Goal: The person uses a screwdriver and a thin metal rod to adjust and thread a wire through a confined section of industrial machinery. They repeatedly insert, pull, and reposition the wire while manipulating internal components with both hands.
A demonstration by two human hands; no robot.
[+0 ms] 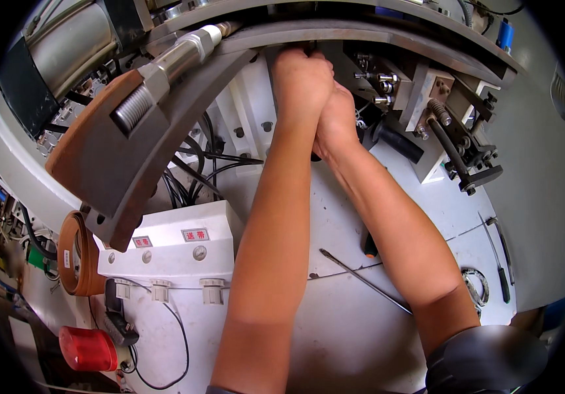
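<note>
Both my arms reach forward to the underside of a curved dark metal plate (368, 41). My left hand (301, 75) is closed in a fist just below the plate's edge. Pressed against it from the right, my right hand (337, 115) is closed too. What the fingers hold is hidden; a small dark end shows below the right hand, and a thin dark piece rises above the left fist. To the right of the hands sit a metal bracket (420, 98) with bolts and a black cylinder (397, 140).
A white box with gauges (167, 240) stands at left, near black cables (197, 164), a brown tape roll (75, 253) and a red lamp (87, 349). A long thin metal rod (366, 281) lies by my right forearm. A metal ring (475, 287) lies farther right.
</note>
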